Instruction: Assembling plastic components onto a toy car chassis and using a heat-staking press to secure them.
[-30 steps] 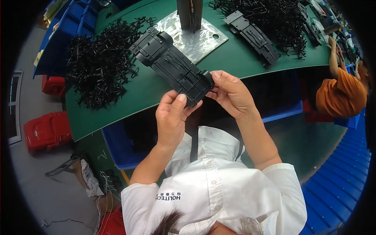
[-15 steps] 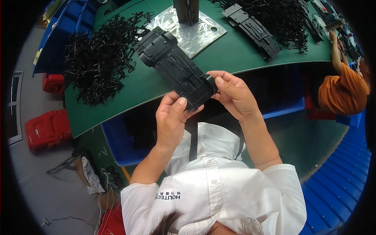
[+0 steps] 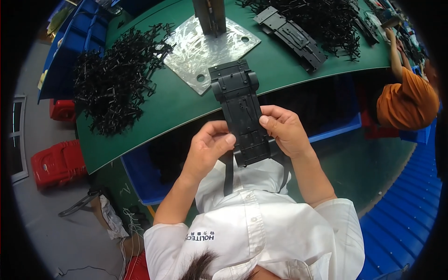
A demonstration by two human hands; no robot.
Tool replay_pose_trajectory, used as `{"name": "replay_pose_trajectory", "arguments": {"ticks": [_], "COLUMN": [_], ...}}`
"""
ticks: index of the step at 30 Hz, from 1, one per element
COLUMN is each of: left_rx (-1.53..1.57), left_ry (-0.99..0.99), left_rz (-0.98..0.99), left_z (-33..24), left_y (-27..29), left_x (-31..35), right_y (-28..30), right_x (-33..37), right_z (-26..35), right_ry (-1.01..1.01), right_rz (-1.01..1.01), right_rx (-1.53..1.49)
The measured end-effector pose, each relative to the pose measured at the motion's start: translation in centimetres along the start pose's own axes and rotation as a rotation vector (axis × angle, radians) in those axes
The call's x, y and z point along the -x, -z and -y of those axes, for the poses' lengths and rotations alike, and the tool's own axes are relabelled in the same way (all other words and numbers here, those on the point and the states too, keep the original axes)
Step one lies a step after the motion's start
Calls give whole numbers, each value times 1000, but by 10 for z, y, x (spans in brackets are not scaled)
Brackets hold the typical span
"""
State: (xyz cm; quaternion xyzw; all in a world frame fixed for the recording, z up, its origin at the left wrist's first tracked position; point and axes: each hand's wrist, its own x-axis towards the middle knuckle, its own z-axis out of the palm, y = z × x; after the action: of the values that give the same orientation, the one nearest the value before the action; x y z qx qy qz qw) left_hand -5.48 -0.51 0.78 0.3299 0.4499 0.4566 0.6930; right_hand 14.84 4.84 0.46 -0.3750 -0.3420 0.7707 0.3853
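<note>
Between my two hands I hold a black plastic toy-car chassis [image 3: 241, 112], long and narrow, with rounded wheel arches and small posts. Its far end lies over the table's near edge, and its near end is close to my body. My left hand [image 3: 205, 147] grips the left side with the thumb on top. On the opposite side my right hand [image 3: 285, 130] pinches the edge between thumb and fingers. Fingers under the part are partly hidden. Just beyond it lies a shiny metal base plate [image 3: 186, 51] with holes and an upright post [image 3: 210, 18].
On the green table [image 3: 186, 105], a heap of small black plastic parts [image 3: 112, 79] lies left, another heap [image 3: 322, 28] far right. A similar chassis [image 3: 291, 39] rests beside it. Blue bins [image 3: 144, 172] sit below; red stools [image 3: 58, 163] stand left. A person in orange [image 3: 406, 100] works at right.
The chassis has swung from slanting left to nearly upright in view and come closer to my body. My hands have shifted from its near end to grip its two long sides.
</note>
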Motion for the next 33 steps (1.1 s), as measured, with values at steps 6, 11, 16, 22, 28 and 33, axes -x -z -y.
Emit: {"name": "replay_pose_trajectory", "arguments": {"ticks": [6,11,16,22,28,33], "left_rx": [16,79,117,123,158,157], "left_ry": [-62,-138,-104,-59,-40,-34], "left_rz": [-87,-133,-130,-181,-177,-177], "left_z": [-14,-3,-8,-11,-11,-10], "left_y": [-26,-28,-18,-15,-18,-15], "left_x": [-23,-34,-29,-31,-36,-38], "right_y": [7,27,98,150,167,174], "right_x": [5,-1,-33,-72,-87,-70], "right_z": [3,39,118,137,130,149], "right_ry": [54,162,786,449,618,569], "right_rz": [-60,-51,-843,-716,-756,-793], "right_rx": [189,320,1030,1349,1351,776]}}
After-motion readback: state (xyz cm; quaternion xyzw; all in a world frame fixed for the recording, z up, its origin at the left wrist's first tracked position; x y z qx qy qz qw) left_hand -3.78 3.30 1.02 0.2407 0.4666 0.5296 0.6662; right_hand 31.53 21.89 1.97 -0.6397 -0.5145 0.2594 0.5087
